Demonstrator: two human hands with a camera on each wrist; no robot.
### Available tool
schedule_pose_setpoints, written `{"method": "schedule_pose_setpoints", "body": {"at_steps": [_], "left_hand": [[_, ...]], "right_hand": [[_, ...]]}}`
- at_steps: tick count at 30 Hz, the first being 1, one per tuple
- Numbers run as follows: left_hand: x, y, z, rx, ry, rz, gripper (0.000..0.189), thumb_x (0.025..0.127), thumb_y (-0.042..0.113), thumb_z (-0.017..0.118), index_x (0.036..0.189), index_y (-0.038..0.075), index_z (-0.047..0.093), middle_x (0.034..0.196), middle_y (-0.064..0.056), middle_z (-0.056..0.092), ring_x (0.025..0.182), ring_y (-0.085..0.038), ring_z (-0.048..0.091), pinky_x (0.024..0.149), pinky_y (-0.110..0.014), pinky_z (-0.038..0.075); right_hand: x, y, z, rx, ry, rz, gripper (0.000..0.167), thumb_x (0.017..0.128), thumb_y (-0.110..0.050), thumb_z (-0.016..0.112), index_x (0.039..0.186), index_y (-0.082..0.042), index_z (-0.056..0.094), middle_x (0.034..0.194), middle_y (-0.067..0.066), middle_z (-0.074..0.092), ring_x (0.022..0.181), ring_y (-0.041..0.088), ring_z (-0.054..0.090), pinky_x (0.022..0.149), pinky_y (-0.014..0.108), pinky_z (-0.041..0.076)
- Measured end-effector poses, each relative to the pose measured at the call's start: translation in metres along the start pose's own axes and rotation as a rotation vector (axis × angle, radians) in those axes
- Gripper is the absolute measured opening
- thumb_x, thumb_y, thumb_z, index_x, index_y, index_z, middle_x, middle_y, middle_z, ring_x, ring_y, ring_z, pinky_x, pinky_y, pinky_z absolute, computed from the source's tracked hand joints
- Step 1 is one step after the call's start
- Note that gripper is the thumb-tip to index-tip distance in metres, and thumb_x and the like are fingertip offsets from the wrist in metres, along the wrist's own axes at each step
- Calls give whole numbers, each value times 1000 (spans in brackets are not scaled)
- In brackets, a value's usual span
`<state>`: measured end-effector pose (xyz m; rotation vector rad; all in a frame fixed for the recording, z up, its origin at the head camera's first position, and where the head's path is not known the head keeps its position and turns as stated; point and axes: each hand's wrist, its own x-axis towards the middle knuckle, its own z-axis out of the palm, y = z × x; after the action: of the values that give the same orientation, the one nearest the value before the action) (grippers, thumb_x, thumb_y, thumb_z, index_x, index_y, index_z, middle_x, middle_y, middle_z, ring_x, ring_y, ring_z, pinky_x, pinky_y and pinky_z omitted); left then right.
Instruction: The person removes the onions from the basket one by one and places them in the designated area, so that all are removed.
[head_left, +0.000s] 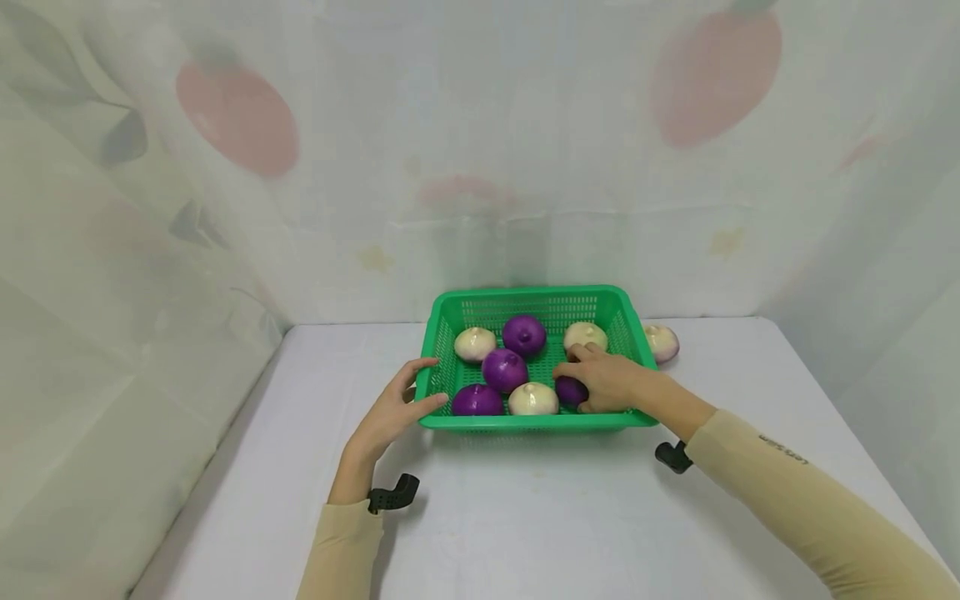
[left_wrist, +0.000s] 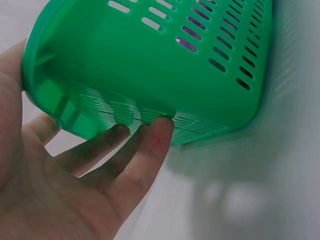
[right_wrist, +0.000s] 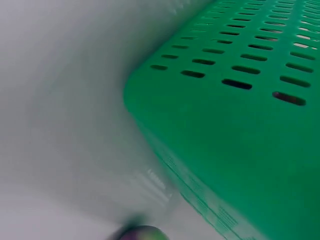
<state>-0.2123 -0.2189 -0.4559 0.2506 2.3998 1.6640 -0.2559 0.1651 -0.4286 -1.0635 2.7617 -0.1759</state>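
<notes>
A green plastic basket (head_left: 525, 422) stands on the white table with several turnips in it. Some are purple, like the purple turnip (head_left: 524, 335) at the back; others show pale sides, like the pale turnip (head_left: 533, 399) at the front. My left hand (head_left: 390, 417) grips the basket's left end, thumb at the rim. In the left wrist view its fingers (left_wrist: 150, 155) touch the outer wall. Inside the front right corner, my right hand (head_left: 611, 382) curls round a dark purple turnip (head_left: 570, 390), partly hidden beneath it. The right wrist view shows only the basket's outer wall (right_wrist: 225, 130), not the fingers.
A pale turnip with a purplish edge (head_left: 663, 343) lies outside the basket, against its right side. Behind the white tabletop (head_left: 510, 517) hangs a white curtain (head_left: 540, 167) with faded fruit prints. Another curtain (head_left: 97, 333) borders the left.
</notes>
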Motion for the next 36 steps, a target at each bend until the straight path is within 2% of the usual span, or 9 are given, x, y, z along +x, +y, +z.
{"method": "schedule_pose_setpoints", "body": {"at_steps": [7,15,31,36], "left_hand": [[-1,4,1,1,0,6,72,91,45,76,152,28,41,159,0,31,141,-36,41,105,-64,36],[-1,5,1,14,2,-6,74,90,47,76,152,28,41,159,-3,33,139,-35,44,104,-62,38],[-1,4,1,23,7,-4,72,91,45,76,152,28,41,159,-2,33,140,-36,43,104,-64,37],[-1,4,2,24,9,0,73,90,47,76,152,28,41,159,-2,33,140,-36,42,104,-65,37]], "right_hand": [[-3,-2,-11,55,71,2,56,79,-22,80,132,-26,61,131,11,48,105,27,53,70,39,54],[-10,-5,-26,95,166,-49,54,76,-18,79,128,-22,64,128,10,49,117,32,45,73,41,55],[-30,-16,-54,164,271,-22,52,78,-18,76,128,-22,66,130,11,51,117,32,46,80,42,54],[-41,-15,-62,163,294,13,53,79,-19,76,130,-26,64,134,12,49,120,32,45,76,44,56]]}}
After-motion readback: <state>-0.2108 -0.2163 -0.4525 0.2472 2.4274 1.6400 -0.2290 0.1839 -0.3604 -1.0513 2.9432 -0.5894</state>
